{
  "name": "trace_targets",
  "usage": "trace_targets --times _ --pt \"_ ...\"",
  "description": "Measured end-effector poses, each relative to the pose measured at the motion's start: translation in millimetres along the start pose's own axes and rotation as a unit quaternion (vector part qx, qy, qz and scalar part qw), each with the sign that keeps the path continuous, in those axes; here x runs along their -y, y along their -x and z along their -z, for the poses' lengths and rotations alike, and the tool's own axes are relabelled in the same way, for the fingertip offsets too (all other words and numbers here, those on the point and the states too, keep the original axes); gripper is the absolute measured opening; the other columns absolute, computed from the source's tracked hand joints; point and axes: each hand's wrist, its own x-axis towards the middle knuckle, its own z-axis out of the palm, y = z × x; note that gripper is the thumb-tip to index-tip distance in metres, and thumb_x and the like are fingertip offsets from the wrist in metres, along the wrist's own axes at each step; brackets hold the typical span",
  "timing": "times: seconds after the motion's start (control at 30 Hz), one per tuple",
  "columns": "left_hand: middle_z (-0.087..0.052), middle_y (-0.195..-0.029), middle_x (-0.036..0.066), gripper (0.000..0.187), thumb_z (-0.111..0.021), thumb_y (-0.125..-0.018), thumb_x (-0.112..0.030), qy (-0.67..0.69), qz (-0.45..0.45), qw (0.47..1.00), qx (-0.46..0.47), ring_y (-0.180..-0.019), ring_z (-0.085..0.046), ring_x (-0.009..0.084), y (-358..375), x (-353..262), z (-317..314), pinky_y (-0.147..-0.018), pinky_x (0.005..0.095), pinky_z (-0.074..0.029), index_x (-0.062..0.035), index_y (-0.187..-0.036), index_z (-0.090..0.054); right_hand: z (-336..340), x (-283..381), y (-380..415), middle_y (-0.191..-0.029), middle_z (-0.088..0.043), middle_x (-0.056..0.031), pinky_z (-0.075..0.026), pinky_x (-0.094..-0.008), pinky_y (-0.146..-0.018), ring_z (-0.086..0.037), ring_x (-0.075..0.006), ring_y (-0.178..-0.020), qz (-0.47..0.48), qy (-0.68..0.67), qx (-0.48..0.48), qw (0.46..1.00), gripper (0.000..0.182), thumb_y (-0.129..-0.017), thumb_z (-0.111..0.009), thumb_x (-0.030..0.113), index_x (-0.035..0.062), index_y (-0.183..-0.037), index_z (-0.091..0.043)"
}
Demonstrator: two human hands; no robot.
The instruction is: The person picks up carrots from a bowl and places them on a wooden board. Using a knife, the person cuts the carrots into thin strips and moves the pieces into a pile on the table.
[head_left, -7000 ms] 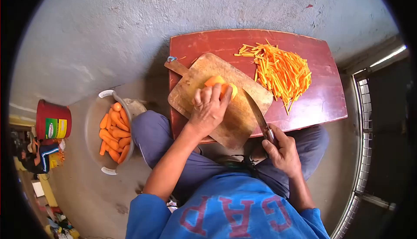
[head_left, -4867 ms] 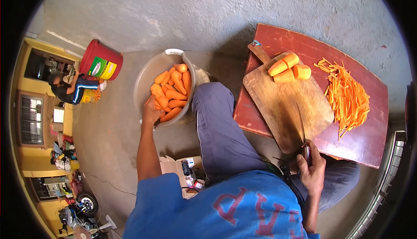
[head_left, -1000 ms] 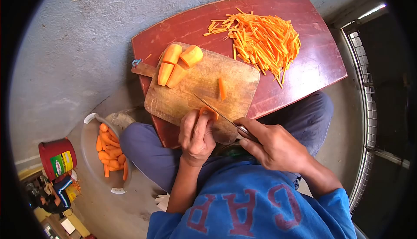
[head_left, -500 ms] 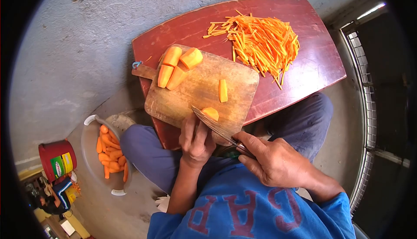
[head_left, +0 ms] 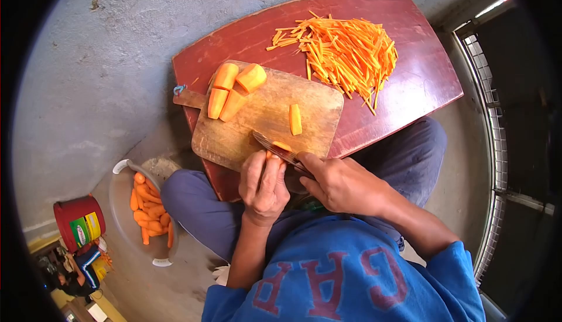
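Note:
My right hand (head_left: pixel 339 184) is closed round the handle of a knife (head_left: pixel 275 147), its blade pointing up and left over the near edge of the wooden cutting board (head_left: pixel 263 117). Beside the blade, my left hand (head_left: pixel 263 187) pinches a piece of carrot (head_left: pixel 282 145), partly hidden by fingers and knife. A flat carrot slice (head_left: pixel 295 119) lies farther up the board. Several thick carrot chunks (head_left: pixel 225 76) sit near the board's handle. Behind the board, a heap of thin carrot strips (head_left: pixel 351 53) rests on the red table (head_left: pixel 424 70).
On the floor at left stands a clear tub (head_left: pixel 120 211) holding several whole carrots (head_left: pixel 151 209). Beyond it are a red bucket (head_left: pixel 64 222) and another person (head_left: pixel 82 272). A wall (head_left: pixel 140 23) rises behind the table, and a metal grille (head_left: pixel 497 140) runs along the right.
My right hand and the knife have moved up and left, and the blade now lies across the carrot piece. The fingers of my left hand have closed in on that piece.

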Motion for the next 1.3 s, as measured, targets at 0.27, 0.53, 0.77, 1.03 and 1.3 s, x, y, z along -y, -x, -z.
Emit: trace_targets --times 0.27,0.53,0.77,1.03,1.3 --pt "-0.074 -0.129 0.024 0.037 -0.084 -0.101 0.004 0.024 0.030 0.999 -0.012 -0.109 -0.078 0.0444 7 3 -3 -0.088 0.0503 -0.067 0.0018 -0.136 -0.073 3 5 16 -0.090 -0.075 -0.0316 -0.061 -0.0599 -0.075 -0.076 -0.0543 -0.087 0.018 -0.034 -0.046 0.998 0.033 -0.111 -0.073 0.016 -0.0035 -0.134 -0.061" --pt "-0.073 -0.129 0.025 0.044 -0.084 -0.097 0.008 0.034 0.032 0.999 -0.018 -0.108 -0.077 0.0456 8 4 -3 -0.088 0.0502 -0.066 0.0003 -0.139 -0.075 24 38 33 -0.106 -0.077 -0.0336 -0.063 -0.0606 -0.080 -0.077 -0.0550 -0.096 0.007 -0.073 -0.028 0.997 0.044 -0.110 -0.073 0.016 -0.0011 -0.148 -0.058" --pt "-0.074 -0.130 0.024 0.043 -0.080 -0.091 0.011 0.021 0.020 0.999 -0.014 -0.111 -0.076 0.0452 6 2 0 -0.093 0.0514 -0.065 0.0034 -0.134 -0.079 22 42 28 -0.103 -0.077 -0.0344 -0.063 -0.0606 -0.079 -0.077 -0.0554 -0.096 -0.026 -0.052 -0.001 0.998 0.044 -0.111 -0.073 0.016 -0.0026 -0.147 -0.057" --pt "-0.075 -0.130 0.024 0.038 -0.081 -0.091 0.012 0.018 0.006 1.000 -0.025 -0.110 -0.077 0.0464 6 6 -1 -0.092 0.0504 -0.066 0.0056 -0.128 -0.079 14 34 -5 -0.095 -0.076 -0.0347 -0.062 -0.0597 -0.076 -0.077 -0.0554 -0.091 -0.011 -0.026 0.003 1.000 0.033 -0.113 -0.070 0.017 -0.0080 -0.132 -0.059" --pt "-0.074 -0.130 0.024 0.039 -0.083 -0.092 0.011 0.026 0.000 0.999 -0.032 -0.111 -0.077 0.0459 7 8 -3 -0.092 0.0509 -0.067 0.0048 -0.130 -0.078 5 25 -11 -0.086 -0.073 -0.0351 -0.060 -0.0607 -0.073 -0.075 -0.0555 -0.084 0.008 -0.002 -0.012 1.000 0.031 -0.113 -0.069 0.017 -0.0065 -0.130 -0.057"
